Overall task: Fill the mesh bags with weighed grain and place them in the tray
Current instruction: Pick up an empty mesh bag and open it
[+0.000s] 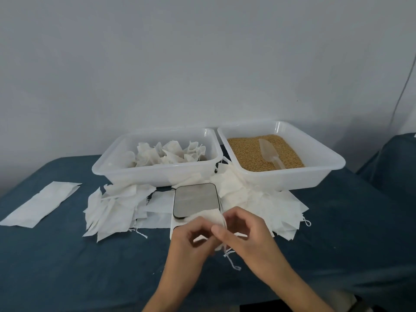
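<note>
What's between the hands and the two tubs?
In the head view, a scale sits there, with flat empty bags spread on both sides of it. The hands hold one bag.

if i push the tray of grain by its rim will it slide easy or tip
The grain tray is wide, low and well filled, so tipping seems unlikely. It probably feels heavy for its size, and may drag on the blue cloth. The scoop lying loose on the grain could shift.

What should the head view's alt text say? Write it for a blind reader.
Both hands, left hand and right hand, hold a white mesh bag before a scale. Behind stand a tray of filled bags and a grain tray holding a scoop.
</note>
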Motion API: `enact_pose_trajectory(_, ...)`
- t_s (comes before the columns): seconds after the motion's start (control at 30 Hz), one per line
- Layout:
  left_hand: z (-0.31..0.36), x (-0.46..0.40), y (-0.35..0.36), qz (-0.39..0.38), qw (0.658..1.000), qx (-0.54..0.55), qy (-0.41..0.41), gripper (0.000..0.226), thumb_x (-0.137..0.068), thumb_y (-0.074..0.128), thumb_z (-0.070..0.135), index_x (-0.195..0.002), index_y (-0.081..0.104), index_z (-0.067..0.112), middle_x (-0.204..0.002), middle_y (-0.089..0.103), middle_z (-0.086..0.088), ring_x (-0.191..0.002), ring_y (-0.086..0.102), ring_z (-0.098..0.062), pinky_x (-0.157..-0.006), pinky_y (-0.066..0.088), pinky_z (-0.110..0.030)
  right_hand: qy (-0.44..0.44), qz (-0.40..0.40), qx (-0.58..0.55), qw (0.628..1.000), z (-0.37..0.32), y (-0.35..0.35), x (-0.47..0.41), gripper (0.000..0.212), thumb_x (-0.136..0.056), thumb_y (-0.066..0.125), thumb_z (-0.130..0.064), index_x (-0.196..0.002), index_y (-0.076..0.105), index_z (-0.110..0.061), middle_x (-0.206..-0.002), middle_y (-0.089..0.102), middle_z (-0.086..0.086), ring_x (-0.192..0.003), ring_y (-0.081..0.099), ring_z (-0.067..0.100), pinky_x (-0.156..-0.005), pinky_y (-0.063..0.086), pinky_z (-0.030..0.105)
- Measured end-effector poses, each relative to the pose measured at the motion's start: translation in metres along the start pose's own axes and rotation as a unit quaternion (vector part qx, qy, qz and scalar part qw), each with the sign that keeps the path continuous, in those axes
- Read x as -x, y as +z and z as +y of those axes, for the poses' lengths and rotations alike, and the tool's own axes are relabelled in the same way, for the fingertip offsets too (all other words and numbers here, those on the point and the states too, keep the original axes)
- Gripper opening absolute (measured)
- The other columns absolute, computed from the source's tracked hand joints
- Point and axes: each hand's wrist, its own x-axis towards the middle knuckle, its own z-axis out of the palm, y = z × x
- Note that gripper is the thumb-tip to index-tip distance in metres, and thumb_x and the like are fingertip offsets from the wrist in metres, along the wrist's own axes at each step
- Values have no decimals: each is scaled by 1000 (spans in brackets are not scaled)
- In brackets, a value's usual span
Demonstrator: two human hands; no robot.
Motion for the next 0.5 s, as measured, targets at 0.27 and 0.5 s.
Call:
enact_pose_trajectory(0.27, 0, 8, -13, 56, 988, 122, -72, 26, -80, 88, 26, -73, 70, 9, -63, 58, -12, -60, 55, -22, -59, 50, -26, 29, 22, -89, 995, 1, 3, -2, 9, -93, 70, -18, -89, 71, -26, -77, 74, 9, -69, 72, 28, -66, 61, 37)
enact_pose_trajectory(0.5, 3, 12, -6, 78, 990, 105, -53, 22, -86, 77, 26, -73, 69, 10, -61, 58, -7, -58, 53, -16, -59, 48, -25, -201, 6, 316, 927, 14, 0, 5, 22, -101, 58, -11, -104, 64, -32, -91, 60, -22, -81, 62, 4, -68, 50, 18)
